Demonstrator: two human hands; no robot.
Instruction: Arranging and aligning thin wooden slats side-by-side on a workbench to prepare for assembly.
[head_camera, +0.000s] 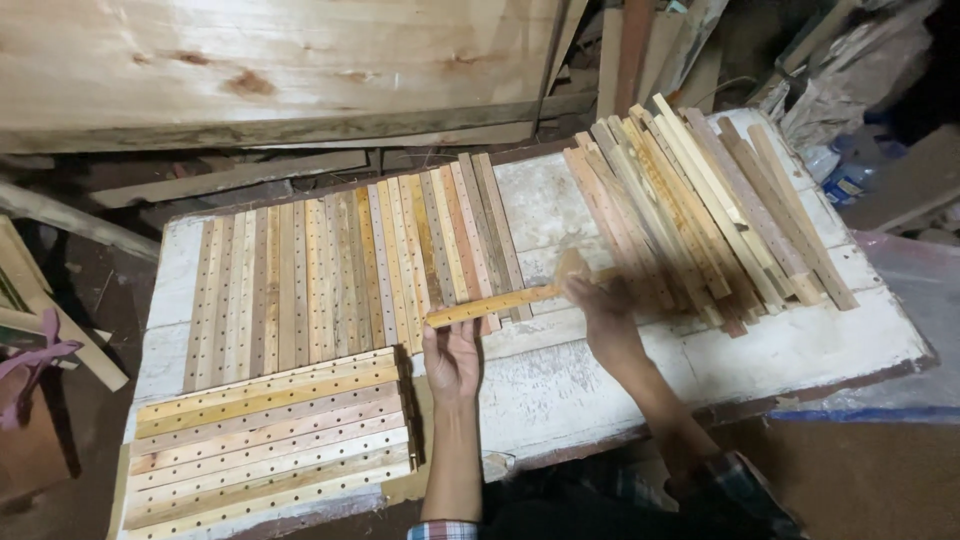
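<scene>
Perforated wooden slat (500, 302) spans both hands above white worktable (800, 350). Left hand (452, 358) pinches near end, right hand (600, 318) grasps far end — level for alignment. Laid slat row (350, 270) at 10 o'clock, loose slat pile (700, 210) at 2 o'clock.

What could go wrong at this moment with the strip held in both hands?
1. The strip is gripped only at its ends, by the left hand and the right hand; it might slip and knock the laid row out of line.
2. The right-hand pile is loosely stacked and fanned, some ends near the table edge; a bump by the right arm could send strips sliding off.
</scene>
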